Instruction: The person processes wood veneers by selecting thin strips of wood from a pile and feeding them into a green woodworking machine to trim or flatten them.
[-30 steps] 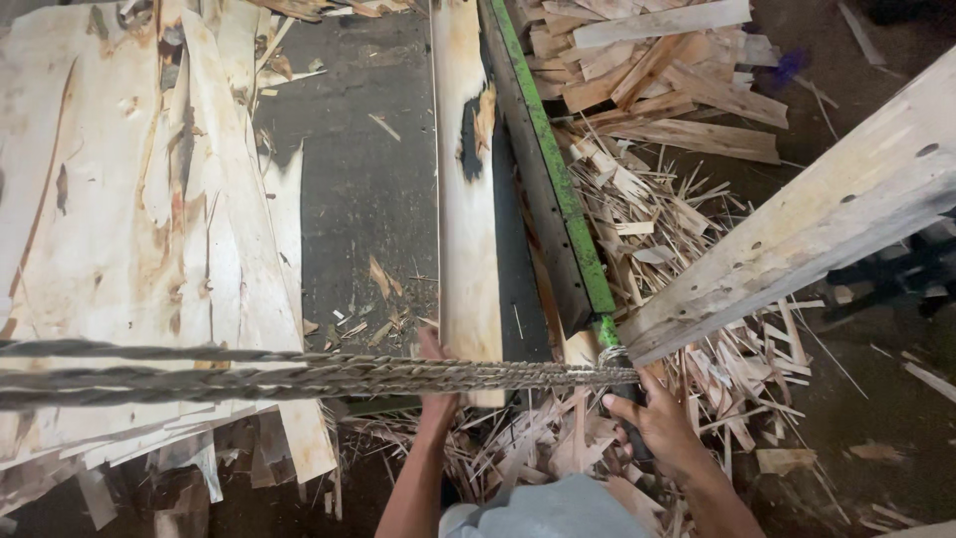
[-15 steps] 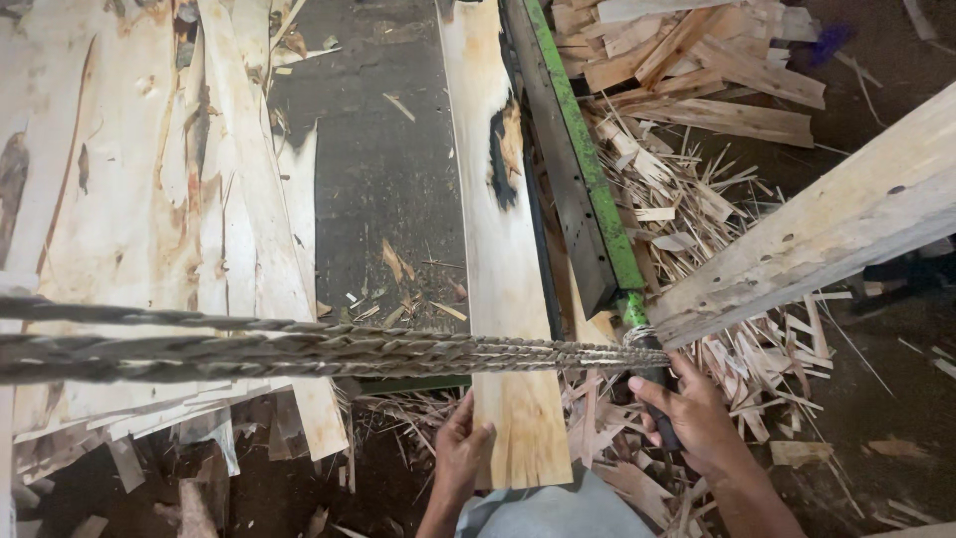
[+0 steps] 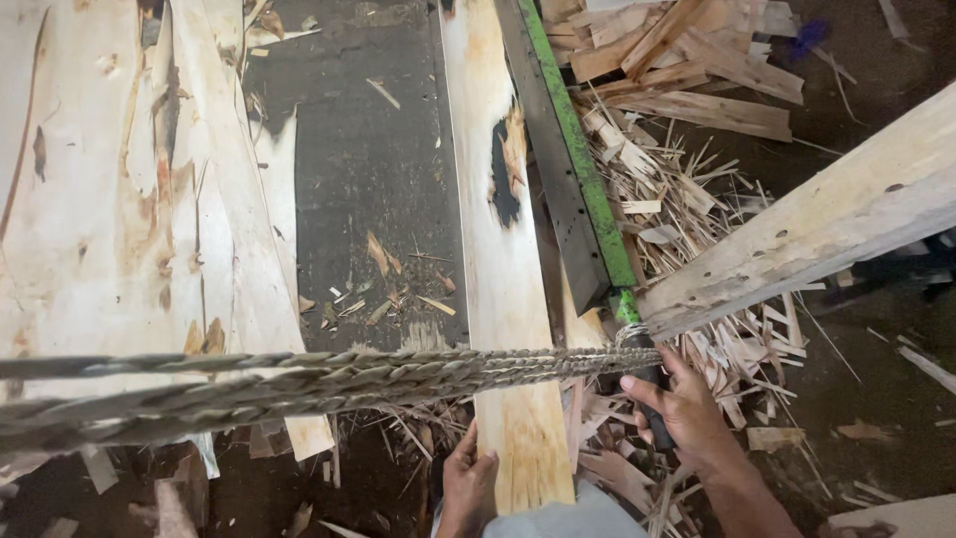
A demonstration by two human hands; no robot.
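We see our left hand at the bottom of the view, fingers curled against the left edge of a long pale veneer strip, gripping it near its lower end. The strip runs straight up the middle of the view over a dark conveyor surface and shows a dark knot hole about halfway along. Our right hand is closed around a dark handle at the lower end of a green-edged metal bar, which lies just beside the strip on its right. A twisted rope stretches across the view from the left edge to the handle, passing over the strip. On the left, wide veneer sheets lie flat, overlapping each other. To the right of the bar, a heap of wood scraps covers the floor, and a pale wooden beam slants across it from the right edge down toward the handle. Small chips are scattered over the dark surface.
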